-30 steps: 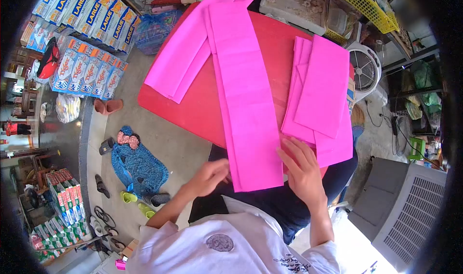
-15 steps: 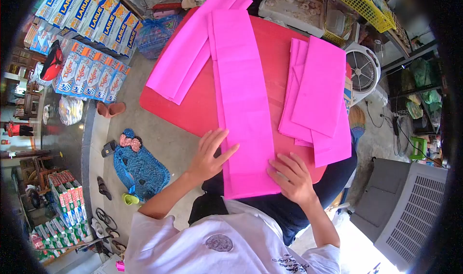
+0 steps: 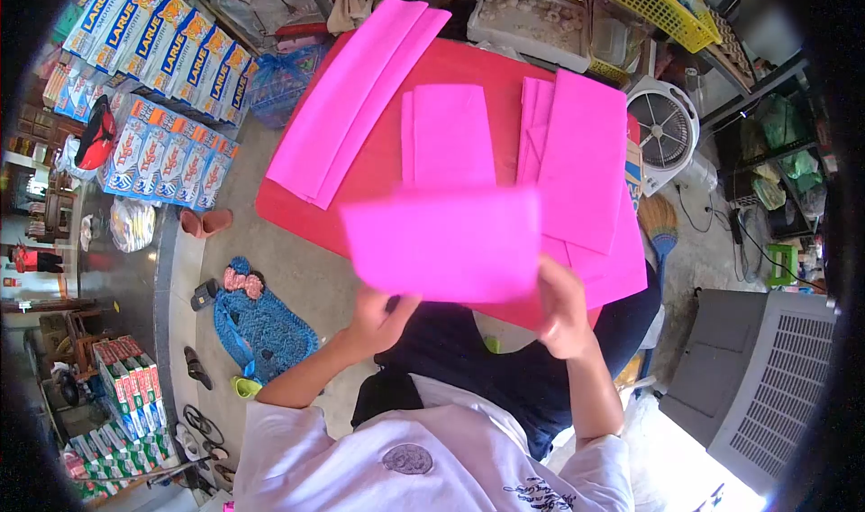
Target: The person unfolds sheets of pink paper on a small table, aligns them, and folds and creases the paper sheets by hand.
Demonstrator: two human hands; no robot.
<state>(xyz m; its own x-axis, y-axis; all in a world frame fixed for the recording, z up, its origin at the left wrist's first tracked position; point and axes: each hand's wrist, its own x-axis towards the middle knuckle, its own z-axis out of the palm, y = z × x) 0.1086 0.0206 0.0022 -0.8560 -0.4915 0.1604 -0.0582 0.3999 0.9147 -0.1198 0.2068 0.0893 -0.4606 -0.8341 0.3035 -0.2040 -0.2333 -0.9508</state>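
A long, folded bright pink sheet is lifted at its near end and blurred by motion, while its far part lies flat on the red table. My left hand grips the raised end at its lower left corner, with fingertips hidden behind the sheet. At the right edge, my right hand grips it too, its fingers partly covered. To the right lies a stack of folded pink sheets. Another long pink folded piece lies slantwise along the table's left side.
A white fan and a broom stand right of the table. Beer cartons are stacked at upper left. A blue mat and slippers lie on the floor. A grey slatted unit is at lower right.
The near end of the middle pink sheet, flat under my hands before, is now raised and folded up away from me. Both hands have gone from lying on it to gripping it.
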